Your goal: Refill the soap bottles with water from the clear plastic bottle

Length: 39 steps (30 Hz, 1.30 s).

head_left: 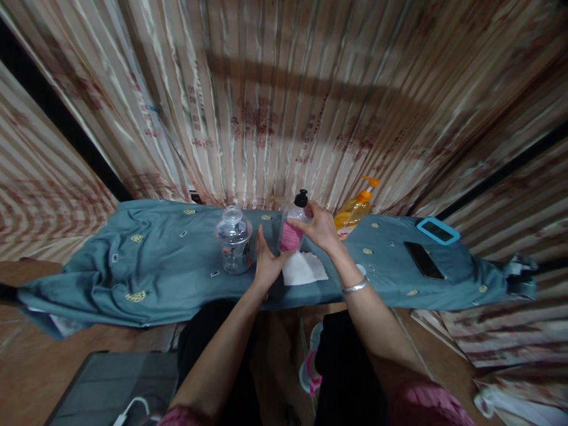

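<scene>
A clear pump bottle (pixel 293 228) with a pink label and a black pump top stands on a table covered with a blue-grey cloth (pixel 168 278). My right hand (pixel 320 229) is wrapped around the bottle's upper right side. My left hand (pixel 265 261) is held with fingers apart just left of the bottle's base, touching or nearly touching it. A white tissue (pixel 304 268) lies on the cloth right under my hands. A clear glass jar (pixel 233 239) with a domed lid stands to the left of my left hand.
An orange pump bottle (pixel 355 210) stands behind the clear one to the right. A dark phone (pixel 423 260) and a device with a light-blue frame (pixel 437 231) lie on the right part of the cloth. Striped curtains hang behind. A grey box sits at bottom left.
</scene>
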### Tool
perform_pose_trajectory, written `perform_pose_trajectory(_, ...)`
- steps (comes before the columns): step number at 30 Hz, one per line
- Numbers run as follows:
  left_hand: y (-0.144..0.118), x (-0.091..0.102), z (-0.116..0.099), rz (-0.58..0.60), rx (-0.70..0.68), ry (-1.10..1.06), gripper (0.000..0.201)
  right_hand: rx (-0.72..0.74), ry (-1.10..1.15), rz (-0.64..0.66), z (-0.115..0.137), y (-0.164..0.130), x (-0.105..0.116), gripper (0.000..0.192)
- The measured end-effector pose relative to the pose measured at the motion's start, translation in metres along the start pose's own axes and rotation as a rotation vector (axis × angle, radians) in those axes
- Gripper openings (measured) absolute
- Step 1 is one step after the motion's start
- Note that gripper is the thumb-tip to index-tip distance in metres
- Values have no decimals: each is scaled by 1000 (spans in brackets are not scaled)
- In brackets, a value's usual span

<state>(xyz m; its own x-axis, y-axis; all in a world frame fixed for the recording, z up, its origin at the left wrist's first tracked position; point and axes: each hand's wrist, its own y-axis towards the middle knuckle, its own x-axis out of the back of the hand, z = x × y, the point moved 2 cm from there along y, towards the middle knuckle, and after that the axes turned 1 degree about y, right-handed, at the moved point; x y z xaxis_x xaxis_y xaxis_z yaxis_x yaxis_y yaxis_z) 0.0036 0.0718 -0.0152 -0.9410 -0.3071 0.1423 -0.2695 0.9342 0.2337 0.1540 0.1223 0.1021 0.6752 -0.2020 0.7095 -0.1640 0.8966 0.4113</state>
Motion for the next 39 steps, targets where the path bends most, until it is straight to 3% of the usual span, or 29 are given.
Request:
perform_pose_trajectory(5, -10, -17, -1, 158, -48, 10, 116, -23, 5, -1, -6, -50, 17, 61)
perform_pose_trajectory(11, -18, -29, 0, 297, -10, -2, 111, -66, 58, 21, -25, -69, 4, 43)
perform_pose_trajectory(15, -18, -31, -2, 280, 8, -2, 98, -38, 140, 68, -28, -66, -3, 43)
perform_pose_trajectory(20, -17, -33, -3, 223, 15, 32, 72, -2, 265, 64, -25, -59, 2, 64)
perform_pose_trajectory(27, -19, -34, -3, 220, 39, 83, 65, -91, 325, -74, -31, -54, -4, 32)
perform_pose_trajectory(33, -20, -32, -6, 241, 54, 111, 52, -40, 448, -3, -41, -55, -8, 30)
perform_pose_trajectory(39, -20, -30, -6, 261, 69, 78, 53, 28, 583, 104, -39, -55, 1, 34)
